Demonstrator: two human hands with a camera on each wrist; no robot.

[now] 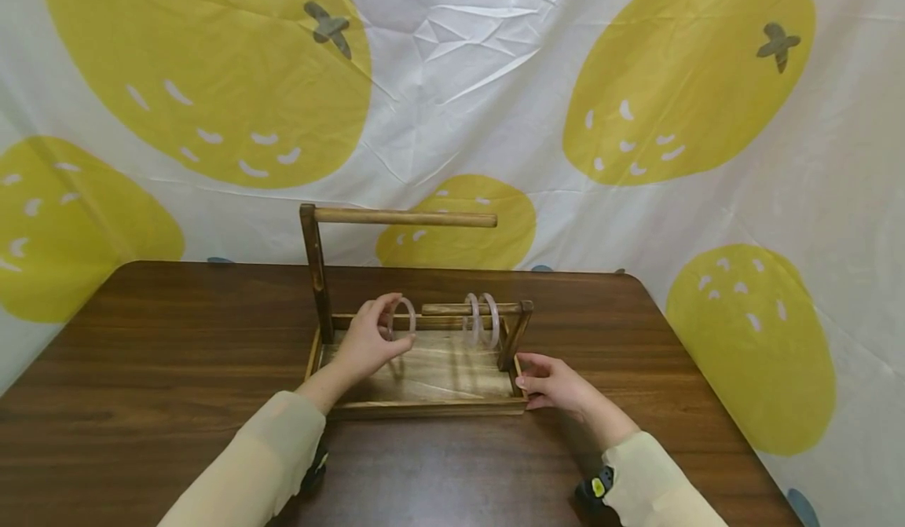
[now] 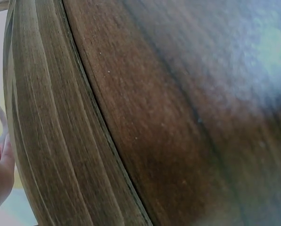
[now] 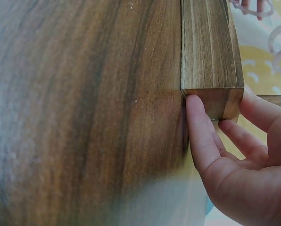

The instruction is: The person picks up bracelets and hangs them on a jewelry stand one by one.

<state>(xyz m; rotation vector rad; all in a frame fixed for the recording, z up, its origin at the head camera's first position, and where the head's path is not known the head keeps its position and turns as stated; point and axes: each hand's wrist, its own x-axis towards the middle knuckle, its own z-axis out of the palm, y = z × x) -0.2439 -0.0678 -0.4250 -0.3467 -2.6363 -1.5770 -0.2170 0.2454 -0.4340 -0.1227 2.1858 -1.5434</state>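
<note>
A wooden rack (image 1: 424, 409) stands on the table, with a shallow tray base, a tall post at left and a short post at right. My left hand (image 1: 364, 342) pinches a pale translucent bangle (image 1: 412, 316) upright between thumb and fingers, above the tray and left of the lower bar's free end. Two similar bangles, one of them a bangle (image 1: 493, 321) nearest the short post, hang on the lower bar (image 1: 440, 309). With thumb and fingers, my right hand (image 1: 562, 389) grips the tray's right wall near the front corner; the right wrist view shows this corner (image 3: 213, 101) closely.
The upper bar (image 1: 406, 217) reaches right from the tall post, with its right end free. Brown wooden table (image 1: 177, 354) surrounds the rack. Behind hangs a white curtain (image 1: 481, 64) with yellow fruit prints.
</note>
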